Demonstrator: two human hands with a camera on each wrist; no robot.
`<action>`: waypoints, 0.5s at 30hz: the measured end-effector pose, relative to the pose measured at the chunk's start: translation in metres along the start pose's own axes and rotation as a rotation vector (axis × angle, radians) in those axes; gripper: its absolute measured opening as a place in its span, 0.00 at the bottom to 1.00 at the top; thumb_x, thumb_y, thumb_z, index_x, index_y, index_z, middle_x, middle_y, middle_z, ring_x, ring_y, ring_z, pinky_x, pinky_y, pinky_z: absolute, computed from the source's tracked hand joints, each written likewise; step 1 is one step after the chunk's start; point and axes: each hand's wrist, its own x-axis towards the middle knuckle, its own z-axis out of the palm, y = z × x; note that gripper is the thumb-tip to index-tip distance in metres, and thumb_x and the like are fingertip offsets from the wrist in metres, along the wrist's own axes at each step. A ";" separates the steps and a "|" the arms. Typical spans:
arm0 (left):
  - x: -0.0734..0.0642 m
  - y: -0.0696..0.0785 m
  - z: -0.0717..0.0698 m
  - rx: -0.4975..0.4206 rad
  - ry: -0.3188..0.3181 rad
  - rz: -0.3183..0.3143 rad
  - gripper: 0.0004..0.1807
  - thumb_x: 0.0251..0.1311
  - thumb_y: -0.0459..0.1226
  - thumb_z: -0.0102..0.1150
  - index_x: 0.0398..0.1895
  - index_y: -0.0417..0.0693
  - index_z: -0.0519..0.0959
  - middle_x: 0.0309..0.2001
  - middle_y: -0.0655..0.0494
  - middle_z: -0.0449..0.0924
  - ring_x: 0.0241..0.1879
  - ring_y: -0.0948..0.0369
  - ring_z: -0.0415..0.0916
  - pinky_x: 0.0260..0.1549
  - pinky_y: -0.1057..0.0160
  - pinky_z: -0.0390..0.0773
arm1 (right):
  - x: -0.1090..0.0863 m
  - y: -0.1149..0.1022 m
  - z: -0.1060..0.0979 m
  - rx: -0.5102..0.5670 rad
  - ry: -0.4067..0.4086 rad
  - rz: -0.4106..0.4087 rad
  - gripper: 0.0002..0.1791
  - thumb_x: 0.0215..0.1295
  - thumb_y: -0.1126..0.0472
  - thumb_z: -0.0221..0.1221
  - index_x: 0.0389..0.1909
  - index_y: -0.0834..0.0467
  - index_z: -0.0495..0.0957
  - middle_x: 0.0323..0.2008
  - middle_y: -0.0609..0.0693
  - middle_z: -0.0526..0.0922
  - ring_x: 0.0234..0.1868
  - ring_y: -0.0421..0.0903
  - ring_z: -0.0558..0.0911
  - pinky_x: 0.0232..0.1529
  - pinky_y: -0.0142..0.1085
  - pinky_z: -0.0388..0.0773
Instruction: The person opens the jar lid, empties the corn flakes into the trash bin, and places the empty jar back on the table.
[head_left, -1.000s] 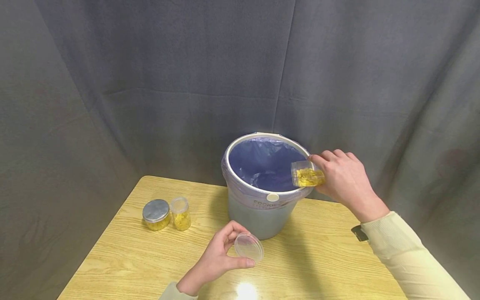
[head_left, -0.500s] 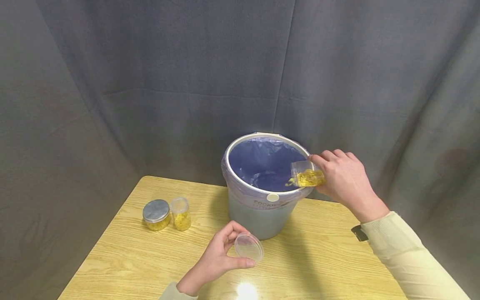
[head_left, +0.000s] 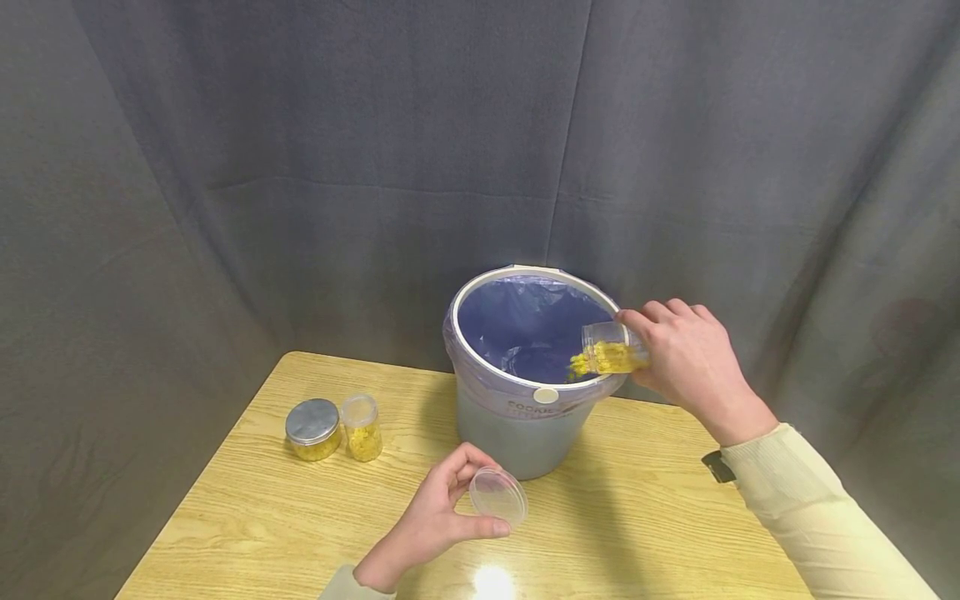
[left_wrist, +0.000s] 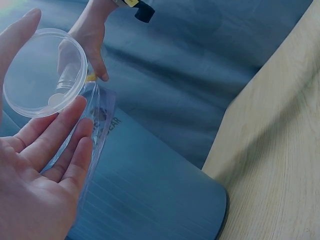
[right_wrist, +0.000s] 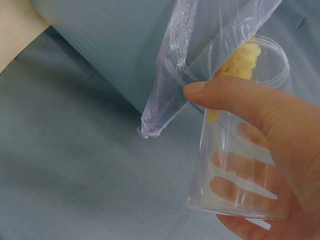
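My right hand grips a clear plastic jar from the side, its fingers showing through the wall in the right wrist view. The jar is tilted, its mouth over the right rim of a lined bin. Yellow crumbly bits lie along the jar's lower side and spill from its mouth into the bin. My left hand holds a round clear lid by its edge between thumb and fingers, in front of the bin. The bin's purple liner hangs over the rim, close by my right thumb.
On the wooden table at left stand a low silver-lidded jar and a taller clear-lidded jar, both with yellow contents. A grey curtain hangs behind the table and at both sides.
Yellow bits have slid toward the jar's mouth and now tumble out into the bin; one second ago none fell. Both hands stay practically in place.
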 end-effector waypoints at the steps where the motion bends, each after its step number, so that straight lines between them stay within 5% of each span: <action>1: 0.000 0.000 0.000 -0.001 -0.001 0.001 0.27 0.52 0.31 0.76 0.52 0.38 0.71 0.51 0.45 0.84 0.54 0.43 0.78 0.63 0.55 0.70 | 0.000 0.000 0.000 0.001 0.001 0.000 0.36 0.25 0.64 0.78 0.47 0.57 0.83 0.35 0.55 0.83 0.36 0.59 0.79 0.33 0.52 0.74; 15: 0.001 -0.001 0.000 0.004 -0.009 0.000 0.27 0.53 0.31 0.76 0.53 0.40 0.71 0.51 0.45 0.84 0.54 0.49 0.79 0.64 0.54 0.68 | 0.000 0.000 0.001 0.000 0.012 -0.005 0.35 0.27 0.63 0.79 0.47 0.57 0.83 0.36 0.54 0.84 0.36 0.59 0.79 0.33 0.51 0.73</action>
